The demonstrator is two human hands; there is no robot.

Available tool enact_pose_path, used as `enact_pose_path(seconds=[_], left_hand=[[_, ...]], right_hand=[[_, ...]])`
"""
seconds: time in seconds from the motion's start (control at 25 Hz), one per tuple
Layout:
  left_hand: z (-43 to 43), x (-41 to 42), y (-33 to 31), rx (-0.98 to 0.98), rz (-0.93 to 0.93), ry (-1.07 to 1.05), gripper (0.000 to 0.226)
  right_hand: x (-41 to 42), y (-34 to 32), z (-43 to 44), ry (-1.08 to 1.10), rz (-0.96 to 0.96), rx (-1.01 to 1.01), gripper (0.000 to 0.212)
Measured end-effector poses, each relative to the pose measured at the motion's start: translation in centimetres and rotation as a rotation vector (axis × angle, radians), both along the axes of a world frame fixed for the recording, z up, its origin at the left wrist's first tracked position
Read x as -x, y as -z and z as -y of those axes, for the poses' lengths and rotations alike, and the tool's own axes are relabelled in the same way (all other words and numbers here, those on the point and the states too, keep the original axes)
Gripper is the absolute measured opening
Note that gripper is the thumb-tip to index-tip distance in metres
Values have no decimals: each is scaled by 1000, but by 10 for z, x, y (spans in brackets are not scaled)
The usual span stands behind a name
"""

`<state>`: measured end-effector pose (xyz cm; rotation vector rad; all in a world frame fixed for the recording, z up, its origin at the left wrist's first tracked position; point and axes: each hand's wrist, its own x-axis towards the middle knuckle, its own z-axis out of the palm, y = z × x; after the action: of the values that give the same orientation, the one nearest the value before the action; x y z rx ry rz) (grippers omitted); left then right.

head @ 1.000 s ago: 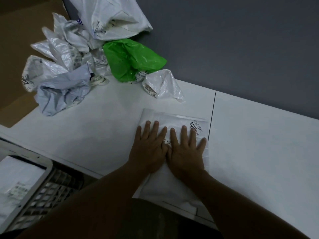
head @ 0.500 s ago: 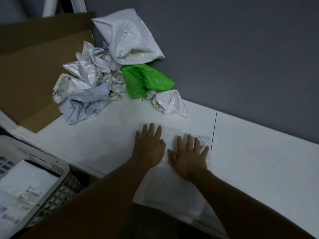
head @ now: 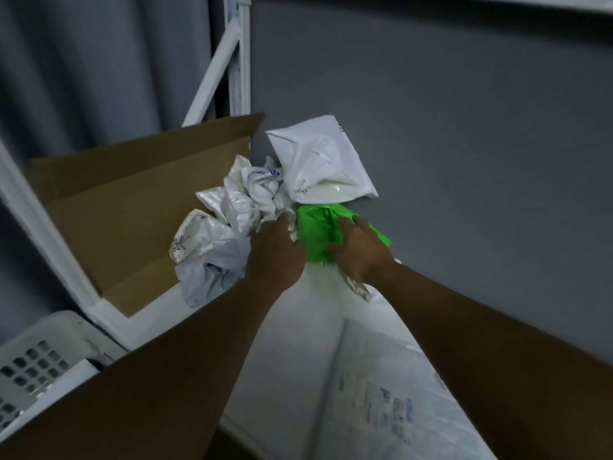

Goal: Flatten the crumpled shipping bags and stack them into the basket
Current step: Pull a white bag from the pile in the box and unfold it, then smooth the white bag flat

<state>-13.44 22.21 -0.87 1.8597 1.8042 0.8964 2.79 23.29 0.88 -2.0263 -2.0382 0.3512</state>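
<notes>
One flattened bag (head: 381,393) is lying nearest me on the table (head: 298,313), the basket (head: 39,343) to my left. Farther out I am resting my right hand (head: 360,252) on the green bag (head: 315,234), fingers (head: 362,223) spread, not gripping. My left hand (head: 275,252) is touching its left edge, fingertips hidden (I cannot tell their curl). I am judging it light, soft, slippery film, best pinched at a loose corner. Crumpled white bags (head: 232,207) are crowding behind.

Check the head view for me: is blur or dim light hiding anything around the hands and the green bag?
Head view: dim overall, forearms nearly black; green bag reads vivid; left hand and right hand are softly motion-blurred, edges indistinct; print on the flattened bag in front is smeared, unreadable.
</notes>
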Motion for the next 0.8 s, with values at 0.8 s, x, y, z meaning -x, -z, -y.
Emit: enact_pose_path(seconds=[0.8], left_hand=[[-47, 39, 30, -75, 281, -45, 46]], right_hand=[[90, -2, -107, -92, 256, 61, 59]])
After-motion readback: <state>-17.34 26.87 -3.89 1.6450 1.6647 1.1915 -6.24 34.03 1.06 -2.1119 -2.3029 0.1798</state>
